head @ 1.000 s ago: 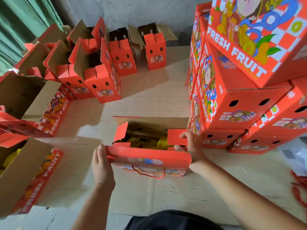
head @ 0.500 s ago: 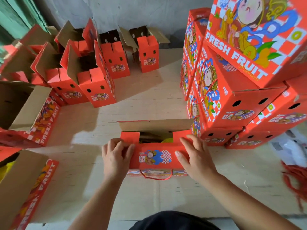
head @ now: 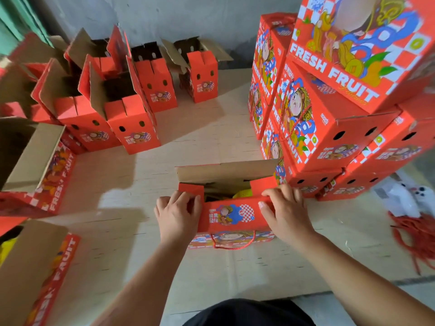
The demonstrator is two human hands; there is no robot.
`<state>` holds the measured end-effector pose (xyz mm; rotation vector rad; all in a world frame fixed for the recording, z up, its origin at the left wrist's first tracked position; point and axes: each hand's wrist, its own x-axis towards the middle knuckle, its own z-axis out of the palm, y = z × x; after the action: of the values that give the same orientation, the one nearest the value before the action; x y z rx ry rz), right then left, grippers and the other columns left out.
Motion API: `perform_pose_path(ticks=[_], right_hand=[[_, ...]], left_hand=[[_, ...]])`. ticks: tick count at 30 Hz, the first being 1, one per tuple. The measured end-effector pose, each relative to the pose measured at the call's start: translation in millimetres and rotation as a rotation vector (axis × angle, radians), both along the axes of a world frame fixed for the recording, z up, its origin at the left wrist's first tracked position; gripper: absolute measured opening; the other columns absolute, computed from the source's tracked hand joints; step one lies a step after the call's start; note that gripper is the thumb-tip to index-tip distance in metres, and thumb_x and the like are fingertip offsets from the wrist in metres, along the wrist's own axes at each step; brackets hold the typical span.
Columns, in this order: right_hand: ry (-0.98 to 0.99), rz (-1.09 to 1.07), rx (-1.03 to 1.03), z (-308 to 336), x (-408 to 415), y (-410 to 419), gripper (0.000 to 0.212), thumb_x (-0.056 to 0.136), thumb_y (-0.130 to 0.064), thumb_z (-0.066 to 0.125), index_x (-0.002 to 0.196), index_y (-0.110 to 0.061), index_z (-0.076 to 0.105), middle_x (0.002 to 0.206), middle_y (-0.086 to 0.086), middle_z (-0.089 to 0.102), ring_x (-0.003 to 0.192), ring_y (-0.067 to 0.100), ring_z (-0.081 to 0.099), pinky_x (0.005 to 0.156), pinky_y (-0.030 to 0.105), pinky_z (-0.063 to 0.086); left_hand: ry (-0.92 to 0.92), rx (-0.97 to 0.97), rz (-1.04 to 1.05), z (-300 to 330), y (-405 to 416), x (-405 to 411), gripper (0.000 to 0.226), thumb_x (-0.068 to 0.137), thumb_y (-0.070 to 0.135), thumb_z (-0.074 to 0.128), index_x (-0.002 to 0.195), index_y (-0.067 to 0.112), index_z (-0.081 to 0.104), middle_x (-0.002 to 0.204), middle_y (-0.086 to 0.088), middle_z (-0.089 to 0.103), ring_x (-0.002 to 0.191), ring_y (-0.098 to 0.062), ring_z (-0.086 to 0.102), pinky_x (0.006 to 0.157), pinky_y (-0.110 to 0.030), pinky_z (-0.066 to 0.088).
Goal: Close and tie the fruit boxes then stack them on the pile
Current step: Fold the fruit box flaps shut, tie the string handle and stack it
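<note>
A red fruit box (head: 231, 216) stands on the cardboard-covered floor just in front of me, its far brown flap still upright and yellow fruit showing inside. The near flap is folded over its top. My left hand (head: 177, 214) presses on the box's left end flap. At the right end, my right hand (head: 286, 211) rests on the near flap, fingers over its edge. A red cord handle (head: 233, 245) hangs on the box's near side. The pile of closed red boxes (head: 329, 118) rises right behind the box, to the right.
Several open red boxes (head: 131, 114) stand in rows at the back left. Two larger open boxes (head: 33, 161) lie at the left edge. A bundle of red cords (head: 414, 238) and a white bag (head: 404, 198) lie at the right. A grey wall (head: 164, 17) runs behind.
The near flap has been folded over the box's top, covering most of the fruit. Both hands moved from the box's ends onto its top.
</note>
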<state>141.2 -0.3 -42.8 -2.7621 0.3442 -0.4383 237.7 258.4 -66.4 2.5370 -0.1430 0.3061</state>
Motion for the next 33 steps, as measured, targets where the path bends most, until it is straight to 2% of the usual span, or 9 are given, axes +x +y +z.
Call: perform_pose_path(ticks=[3,5,7,10,14,18,21,26,33], right_hand=[[-0.130,-0.014,0.169,26.1,31.5,-6.9,0.054,0.097,-0.039,0.060,0.142,-0.009,0.052,0.141,0.016,0.051,0.133,0.038,0.044,0.112,0.050,0.034],[-0.122,0.001,0.171,45.9,55.9,-12.0,0.056,0.101,-0.033,0.060,0.151,-0.011,0.046,0.151,0.014,0.049,0.143,0.034,0.038,0.119,0.049,0.029],[-0.035,0.024,0.091,56.3,69.2,-9.1,0.037,0.105,-0.034,0.056,0.134,-0.013,0.064,0.132,0.009,0.066,0.130,0.033,0.052,0.111,0.048,0.038],[0.006,0.091,-0.009,58.7,59.4,-2.9,0.038,0.107,-0.040,0.047,0.109,-0.015,0.076,0.102,0.001,0.074,0.100,0.028,0.066,0.093,0.042,0.047],[0.112,0.184,0.015,35.9,23.4,-5.5,0.040,0.102,-0.039,0.061,0.134,-0.016,0.069,0.138,0.003,0.066,0.129,0.025,0.059,0.110,0.044,0.045],[0.102,0.162,0.140,10.0,0.6,7.6,0.046,0.100,-0.026,0.067,0.144,-0.015,0.060,0.156,0.005,0.049,0.148,0.027,0.040,0.122,0.045,0.034],[0.118,0.147,0.130,14.0,10.3,1.7,0.047,0.097,-0.029,0.070,0.142,-0.018,0.062,0.150,0.002,0.055,0.142,0.026,0.047,0.117,0.042,0.038],[0.225,0.189,-0.037,28.8,27.5,-7.6,0.069,0.093,-0.045,0.071,0.154,-0.028,0.045,0.130,-0.007,0.059,0.119,0.022,0.055,0.098,0.037,0.048],[0.054,0.193,-0.173,18.6,25.5,-6.9,0.052,0.086,-0.034,0.081,0.133,-0.015,0.068,0.114,0.002,0.068,0.099,0.031,0.063,0.083,0.046,0.057]], left_hand=[[0.009,-0.046,-0.019,0.1,0.2,-1.3,0.029,0.093,0.049,0.054,0.087,0.025,0.069,0.095,0.008,0.068,0.089,-0.027,0.038,0.082,-0.039,0.031],[0.017,-0.085,-0.013,-0.8,1.3,-4.0,0.036,0.091,0.052,0.051,0.106,0.023,0.066,0.108,0.003,0.064,0.097,-0.031,0.044,0.088,-0.042,0.034],[0.025,-0.167,0.012,-2.4,3.5,-6.1,0.056,0.088,0.055,0.055,0.130,0.019,0.055,0.126,-0.004,0.055,0.116,-0.033,0.045,0.102,-0.047,0.034],[-0.016,-0.232,0.016,-1.5,4.2,-6.5,0.083,0.085,0.062,0.064,0.150,0.018,0.037,0.146,-0.010,0.039,0.140,-0.030,0.033,0.117,-0.047,0.021],[-0.149,-0.226,-0.036,-4.3,8.0,-7.1,0.080,0.087,0.066,0.061,0.146,0.017,0.041,0.156,-0.005,0.039,0.146,-0.025,0.034,0.118,-0.043,0.023],[-0.188,-0.165,-0.135,-6.3,14.3,-2.0,0.054,0.094,0.065,0.054,0.130,0.026,0.059,0.137,0.009,0.058,0.130,-0.022,0.049,0.109,-0.037,0.029],[-0.160,-0.076,-0.262,0.5,12.6,6.3,0.043,0.094,0.061,0.055,0.115,0.028,0.072,0.123,0.014,0.067,0.118,-0.024,0.055,0.101,-0.043,0.045],[0.044,0.210,-0.371,15.6,8.9,29.2,0.095,0.079,0.094,0.037,0.153,0.036,0.046,0.148,0.010,0.058,0.127,-0.027,0.041,0.105,-0.047,0.041],[0.073,0.183,-0.410,19.5,5.0,38.1,0.091,0.079,0.094,0.037,0.139,0.030,0.059,0.141,0.008,0.059,0.135,-0.023,0.046,0.111,-0.046,0.038]])
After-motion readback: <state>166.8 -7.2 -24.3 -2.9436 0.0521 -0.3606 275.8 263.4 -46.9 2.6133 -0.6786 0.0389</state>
